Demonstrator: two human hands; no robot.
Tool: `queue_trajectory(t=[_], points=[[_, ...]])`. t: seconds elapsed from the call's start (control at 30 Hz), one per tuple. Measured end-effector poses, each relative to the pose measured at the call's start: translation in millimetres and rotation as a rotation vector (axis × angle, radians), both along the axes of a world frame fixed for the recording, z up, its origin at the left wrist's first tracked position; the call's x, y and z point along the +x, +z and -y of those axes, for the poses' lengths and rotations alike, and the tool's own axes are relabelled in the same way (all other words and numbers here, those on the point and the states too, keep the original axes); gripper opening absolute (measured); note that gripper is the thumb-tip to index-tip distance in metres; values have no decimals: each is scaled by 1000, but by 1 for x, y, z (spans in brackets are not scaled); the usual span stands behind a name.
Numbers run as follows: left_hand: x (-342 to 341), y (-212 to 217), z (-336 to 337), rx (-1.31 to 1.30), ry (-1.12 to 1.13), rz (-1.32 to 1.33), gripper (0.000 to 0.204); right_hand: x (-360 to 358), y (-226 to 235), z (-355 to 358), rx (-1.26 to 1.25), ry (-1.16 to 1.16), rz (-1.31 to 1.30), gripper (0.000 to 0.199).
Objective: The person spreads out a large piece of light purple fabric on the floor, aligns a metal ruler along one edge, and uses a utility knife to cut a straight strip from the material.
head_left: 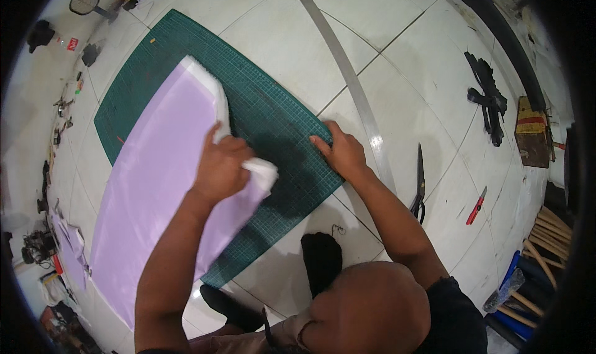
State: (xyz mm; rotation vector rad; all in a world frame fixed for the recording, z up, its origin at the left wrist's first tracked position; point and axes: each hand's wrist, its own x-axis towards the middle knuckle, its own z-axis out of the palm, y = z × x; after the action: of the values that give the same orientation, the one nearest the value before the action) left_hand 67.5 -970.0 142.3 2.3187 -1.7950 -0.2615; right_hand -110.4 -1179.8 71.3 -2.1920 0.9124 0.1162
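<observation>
A lilac sheet of fabric [149,174] with a white fluffy edge lies over the left part of a green cutting mat [273,93] on the floor. My left hand [225,167] is closed on the fabric near its right edge, where a white corner curls up beside the knuckles. At the mat's right edge, my right hand [340,152] grips the rim, its thumb on top and the other fingers at the border. The fingertips of my left hand are partly hidden.
A long metal ruler [349,74] lies right of the mat. Black scissors [419,183], a red cutter knife [477,206] and black straps [488,99] are farther right. My feet in black socks [321,261] stand near the mat. Wooden handles [549,233] lie at the right edge.
</observation>
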Motion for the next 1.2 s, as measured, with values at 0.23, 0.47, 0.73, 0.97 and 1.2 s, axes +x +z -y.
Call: queue_trajectory(t=[0.23, 0.47, 0.73, 0.97, 1.2], points=[[70, 67, -59, -242, 181, -76, 7, -1, 6, 14, 71, -4, 51, 61], [111, 103, -83, -332, 358, -377, 13, -43, 26, 23, 78, -4, 72, 65], [123, 104, -89, -380, 468, -498, 10, -111, 25, 48, 144, -55, 47, 70], [132, 107, -89, -348, 511, -438, 11, -120, 36, 68, 229, -55, 40, 75], [121, 83, -51, -404, 411, -111, 12, -147, -2, 68, 90, -5, 57, 72]])
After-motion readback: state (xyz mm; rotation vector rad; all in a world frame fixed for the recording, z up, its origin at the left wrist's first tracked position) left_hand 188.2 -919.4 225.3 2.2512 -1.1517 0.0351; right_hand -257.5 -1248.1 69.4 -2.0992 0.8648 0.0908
